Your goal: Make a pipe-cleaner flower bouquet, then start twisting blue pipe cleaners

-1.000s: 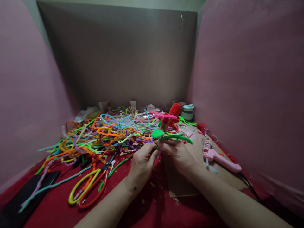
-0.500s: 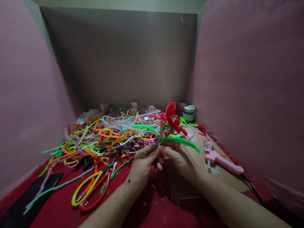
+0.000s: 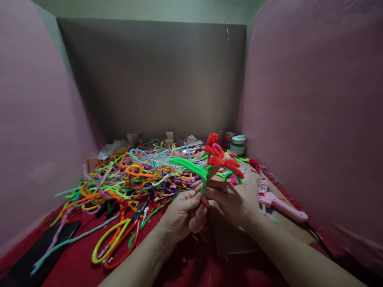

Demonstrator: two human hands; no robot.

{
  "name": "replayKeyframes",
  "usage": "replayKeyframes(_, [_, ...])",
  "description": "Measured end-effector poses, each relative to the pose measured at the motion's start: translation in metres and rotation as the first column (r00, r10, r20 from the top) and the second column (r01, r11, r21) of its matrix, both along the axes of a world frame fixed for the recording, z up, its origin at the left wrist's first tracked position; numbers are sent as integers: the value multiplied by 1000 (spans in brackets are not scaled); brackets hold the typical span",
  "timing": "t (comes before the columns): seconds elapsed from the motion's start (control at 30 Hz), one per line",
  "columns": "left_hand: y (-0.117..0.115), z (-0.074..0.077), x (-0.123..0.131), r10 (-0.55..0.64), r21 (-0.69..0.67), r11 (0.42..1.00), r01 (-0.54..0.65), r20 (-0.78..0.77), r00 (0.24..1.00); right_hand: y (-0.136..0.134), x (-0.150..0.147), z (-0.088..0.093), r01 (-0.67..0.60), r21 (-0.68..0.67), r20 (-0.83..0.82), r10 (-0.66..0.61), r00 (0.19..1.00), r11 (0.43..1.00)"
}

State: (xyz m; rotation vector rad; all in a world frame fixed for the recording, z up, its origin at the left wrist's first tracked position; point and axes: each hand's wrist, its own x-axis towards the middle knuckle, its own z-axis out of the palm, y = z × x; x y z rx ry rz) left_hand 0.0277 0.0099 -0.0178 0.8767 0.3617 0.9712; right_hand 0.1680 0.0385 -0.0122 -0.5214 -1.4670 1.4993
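Left hand (image 3: 184, 211) and right hand (image 3: 229, 199) pinch the green stem (image 3: 204, 185) below the red flower (image 3: 220, 160). Pink glue gun (image 3: 281, 206) lies on cardboard (image 3: 236, 239).

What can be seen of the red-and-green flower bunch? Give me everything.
The flower bunch looks made of fuzzy craft strands: red petals, pink petals, a pale centre, a red tuft on top, and a long green leaf arching left. It is held roughly upright at mid-picture, its green stem pinched by the left grip and right grip, whose fingers hide its lower end.
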Motion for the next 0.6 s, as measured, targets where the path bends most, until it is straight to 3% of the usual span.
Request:
replayKeyframes(0.2, [3, -1, 5, 95, -1, 995, -95, -90, 991, -1, -2, 1, 59, -44, -36, -61, 997, 997])
replayKeyframes(0.33, [4, -2, 5, 170, 63, 985, -159, -223, 960, -6, -2, 3, -13, -129, -60, 5, 998, 992])
replayKeyframes(0.43, [4, 3, 4, 270, 172, 960, -221, -359, 894, -6, -3, 3, -50, -136, -64, 42, 997, 989])
replayKeyframes(0.6, [4, 11, 2, 521, 335, 851, -404, -449, 726, 5, -3, -4, 231, 11, -8, -231, 973, 973])
